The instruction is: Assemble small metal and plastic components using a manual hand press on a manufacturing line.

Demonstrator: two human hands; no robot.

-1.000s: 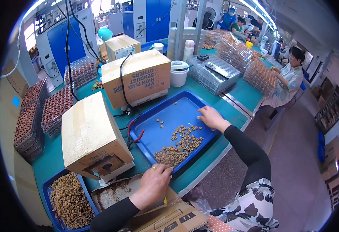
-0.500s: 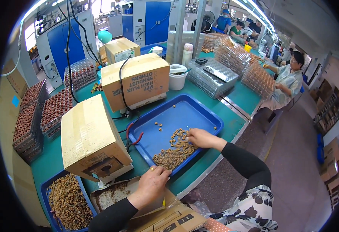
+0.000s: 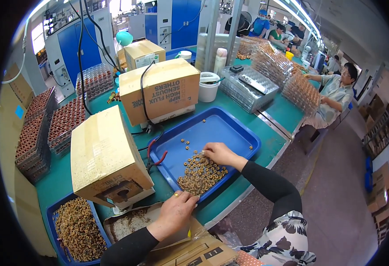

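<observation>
A shallow blue tray (image 3: 230, 116) lies on the green bench, holding a pile of small yellow-brown ring-shaped parts (image 3: 203, 175) at its near end. My right hand (image 3: 221, 154) is over the pile's far edge, fingers bent down and together at the rings. Whether a ring is between the fingertips is hidden. A few loose rings (image 3: 185, 142) lie apart from the pile. At the tray's near corner, my left hand (image 3: 174, 210) is closed on the rim, with a yellow ring on one finger.
Left of the tray stand two cardboard-covered boxes (image 3: 99, 150) (image 3: 159, 91) with black cables. A second blue tray (image 3: 98, 217) full of rings sits lower left. Stacked plastic trays of parts (image 3: 68, 124) line the left side. A white bucket (image 3: 209, 91) stands behind. A co-worker (image 3: 334, 95) sits right.
My right hand has moved left across the pile, and the rings there have spread farther over the tray. My left hand stays at the corner. The view has shifted slightly.
</observation>
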